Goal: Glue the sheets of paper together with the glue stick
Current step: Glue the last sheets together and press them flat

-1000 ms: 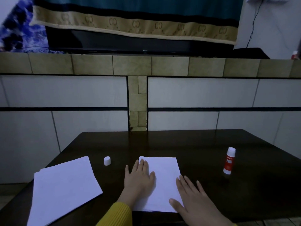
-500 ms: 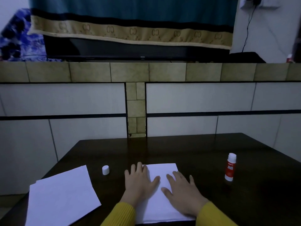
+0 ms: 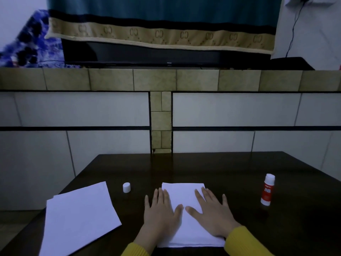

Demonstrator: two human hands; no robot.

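Observation:
A white sheet of paper lies flat in the middle of the dark table. My left hand presses palm-down on its left edge, fingers spread. On the sheet's right half my right hand lies flat too, its thumb pointing at the left thumb. A loose stack of white sheets rests at the left. The red-and-white glue stick stands upright at the right, apart from both hands. Its small white cap sits between the two papers.
The table's far edge meets a tiled wall with a ledge above it. A dark screen under a teal and gold cloth stands on the ledge. The table's left edge runs close under the paper stack.
My right hand has moved from the table's near edge up onto the right half of the middle sheet. My left hand stays pressed on the sheet. The camera has tilted a little.

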